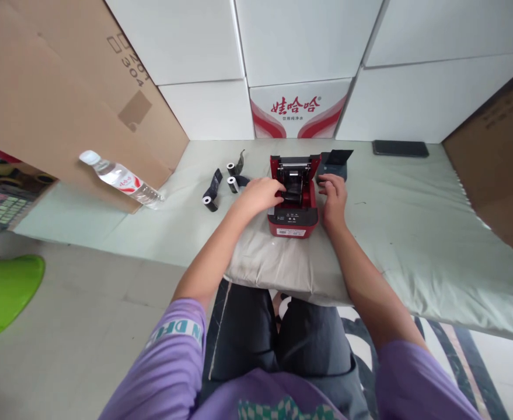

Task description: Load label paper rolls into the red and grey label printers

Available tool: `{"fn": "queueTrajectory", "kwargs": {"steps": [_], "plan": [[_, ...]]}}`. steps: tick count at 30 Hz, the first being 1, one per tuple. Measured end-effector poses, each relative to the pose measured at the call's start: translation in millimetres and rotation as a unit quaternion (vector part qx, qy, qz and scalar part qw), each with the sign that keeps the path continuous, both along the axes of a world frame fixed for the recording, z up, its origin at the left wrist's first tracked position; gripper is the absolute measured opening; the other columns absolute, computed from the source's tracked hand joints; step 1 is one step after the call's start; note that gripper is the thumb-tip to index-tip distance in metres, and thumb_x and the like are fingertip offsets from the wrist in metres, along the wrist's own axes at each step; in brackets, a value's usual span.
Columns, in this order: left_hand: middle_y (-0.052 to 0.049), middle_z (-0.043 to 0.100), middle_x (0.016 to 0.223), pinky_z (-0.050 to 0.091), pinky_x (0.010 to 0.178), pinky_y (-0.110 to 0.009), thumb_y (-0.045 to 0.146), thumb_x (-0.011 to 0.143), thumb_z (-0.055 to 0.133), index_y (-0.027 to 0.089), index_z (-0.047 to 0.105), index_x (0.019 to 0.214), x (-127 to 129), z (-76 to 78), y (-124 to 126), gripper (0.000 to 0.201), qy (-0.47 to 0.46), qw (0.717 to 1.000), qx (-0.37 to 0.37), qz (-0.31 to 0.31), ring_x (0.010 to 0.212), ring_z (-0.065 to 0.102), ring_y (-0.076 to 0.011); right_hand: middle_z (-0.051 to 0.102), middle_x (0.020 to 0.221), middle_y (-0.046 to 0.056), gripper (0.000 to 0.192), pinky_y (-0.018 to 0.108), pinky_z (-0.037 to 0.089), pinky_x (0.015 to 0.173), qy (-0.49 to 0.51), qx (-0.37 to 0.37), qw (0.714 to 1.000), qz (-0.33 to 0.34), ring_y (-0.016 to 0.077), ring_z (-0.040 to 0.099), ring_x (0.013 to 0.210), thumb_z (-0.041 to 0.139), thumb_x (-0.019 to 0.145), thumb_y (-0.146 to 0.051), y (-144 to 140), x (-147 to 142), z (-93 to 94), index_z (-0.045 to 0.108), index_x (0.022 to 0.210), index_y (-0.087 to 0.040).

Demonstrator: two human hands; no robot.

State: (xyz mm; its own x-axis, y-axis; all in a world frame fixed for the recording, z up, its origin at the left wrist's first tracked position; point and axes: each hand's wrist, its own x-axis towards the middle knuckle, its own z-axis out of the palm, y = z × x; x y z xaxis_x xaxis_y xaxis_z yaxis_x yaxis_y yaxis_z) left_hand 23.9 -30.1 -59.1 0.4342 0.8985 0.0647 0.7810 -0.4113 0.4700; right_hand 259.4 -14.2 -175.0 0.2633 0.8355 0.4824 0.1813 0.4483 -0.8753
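Note:
A red and black label printer [293,217] stands on the cloth-covered surface with its lid raised. Inside it sits a black paper roll [293,193]. My left hand [262,193] reaches over the printer's left wall, its fingertips at the left end of that roll; exactly how they grip is partly hidden. Just right of the printer is my right hand [334,198], fingers bent and apart, with nothing visible in them. Behind its fingertips lies a small dark device [337,169] with a black strip [339,156] sticking up from it.
Several small black rolls [209,203] with loose ends lie left of the printer. A water bottle [122,179] leans by a cardboard box [85,87]. A black phone [400,149] lies at the back right. White boxes [300,109] line the back; another cardboard box [501,146] stands right.

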Motion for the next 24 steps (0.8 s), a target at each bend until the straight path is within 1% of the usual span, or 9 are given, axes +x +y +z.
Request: {"fn": "queueTrajectory", "kwargs": {"steps": [2,5,11,14,16,18,20,22,24], "plan": [[-0.009,0.075,0.088,0.052,0.095,-0.047,0.017,0.077,0.084,0.026,0.085,0.095,9.2,3.5,8.6,0.020,0.051,0.998,-0.011,0.017,0.094,0.072,-0.0350,0.065,0.124,0.009,0.036,0.039,0.060,0.081,0.031,-0.014,0.999,-0.008,0.0236,0.068,0.108,0.056,0.097,-0.052,-0.4,-1.8,1.6,0.080,0.107,-0.026],[-0.008,0.070,0.080,0.051,0.099,-0.051,0.015,0.068,0.090,0.025,0.083,0.085,23.4,1.8,17.2,0.022,0.084,0.996,0.001,-0.001,0.098,0.071,-0.0377,0.065,0.122,0.008,0.037,0.037,0.059,0.078,0.042,-0.028,0.999,-0.005,0.0195,0.069,0.096,0.057,0.096,-0.054,-0.3,-3.9,2.4,0.080,0.107,-0.026],[-0.008,0.065,0.075,0.046,0.109,-0.053,0.002,0.058,0.087,0.023,0.069,0.059,39.2,-5.9,22.0,0.028,0.060,0.998,0.004,-0.034,0.111,0.066,-0.0397,0.065,0.120,0.006,0.038,0.033,0.057,0.073,0.049,-0.046,0.998,0.002,0.0163,0.068,0.086,0.058,0.095,-0.056,1.1,-5.1,1.2,0.078,0.108,-0.026],[-0.010,0.067,0.075,0.047,0.108,-0.051,0.004,0.061,0.084,0.023,0.073,0.063,33.1,-2.8,21.3,0.022,0.056,0.998,-0.001,-0.039,0.112,0.067,-0.0401,0.065,0.118,0.005,0.036,0.032,0.056,0.071,0.056,-0.054,0.997,0.008,0.0151,0.067,0.083,0.058,0.095,-0.053,0.7,-6.3,1.2,0.077,0.108,-0.026],[-0.010,0.071,0.083,0.050,0.103,-0.047,0.011,0.069,0.081,0.023,0.081,0.077,23.5,-0.5,21.2,0.015,0.050,0.997,-0.009,-0.062,0.109,0.069,-0.0371,0.065,0.117,0.005,0.035,0.032,0.055,0.070,0.063,-0.054,0.997,0.011,0.0146,0.067,0.081,0.059,0.095,-0.051,0.7,-7.2,0.8,0.077,0.108,-0.025],[-0.009,0.077,0.093,0.054,0.098,-0.043,0.017,0.077,0.076,0.023,0.084,0.094,12.0,-0.7,20.1,0.020,0.003,0.996,-0.039,-0.086,0.102,0.071,-0.0315,0.065,0.116,0.005,0.034,0.031,0.055,0.069,0.066,-0.055,0.996,0.013,0.0142,0.066,0.080,0.059,0.094,-0.051,1.1,-8.1,0.0,0.076,0.107,-0.025],[-0.008,0.080,0.102,0.056,0.096,-0.039,0.020,0.084,0.072,0.023,0.084,0.103,0.8,-4.6,15.9,0.023,-0.104,0.987,-0.082,-0.088,0.100,0.074,-0.0267,0.064,0.116,0.005,0.035,0.030,0.055,0.067,0.064,-0.060,0.996,0.014,0.0139,0.065,0.080,0.058,0.095,-0.053,1.6,-8.7,-0.9,0.075,0.108,-0.025],[-0.007,0.082,0.108,0.058,0.097,-0.037,0.025,0.089,0.071,0.023,0.084,0.105,-9.1,-11.0,6.5,0.021,-0.242,0.962,-0.112,-0.048,0.105,0.075,-0.0246,0.064,0.117,0.005,0.038,0.030,0.055,0.067,0.059,-0.064,0.996,0.015,0.0138,0.064,0.079,0.057,0.095,-0.056,2.0,-9.1,-1.7,0.074,0.109,-0.024],[-0.007,0.081,0.103,0.060,0.093,-0.036,0.034,0.093,0.072,0.023,0.082,0.102,-18.7,-17.4,-8.3,0.018,-0.379,0.916,-0.128,0.030,0.102,0.075,-0.0232,0.063,0.117,0.005,0.040,0.030,0.056,0.067,0.055,-0.065,0.996,0.015,0.0139,0.064,0.079,0.056,0.095,-0.058,2.3,-9.3,-2.4,0.073,0.109,-0.024]]}}
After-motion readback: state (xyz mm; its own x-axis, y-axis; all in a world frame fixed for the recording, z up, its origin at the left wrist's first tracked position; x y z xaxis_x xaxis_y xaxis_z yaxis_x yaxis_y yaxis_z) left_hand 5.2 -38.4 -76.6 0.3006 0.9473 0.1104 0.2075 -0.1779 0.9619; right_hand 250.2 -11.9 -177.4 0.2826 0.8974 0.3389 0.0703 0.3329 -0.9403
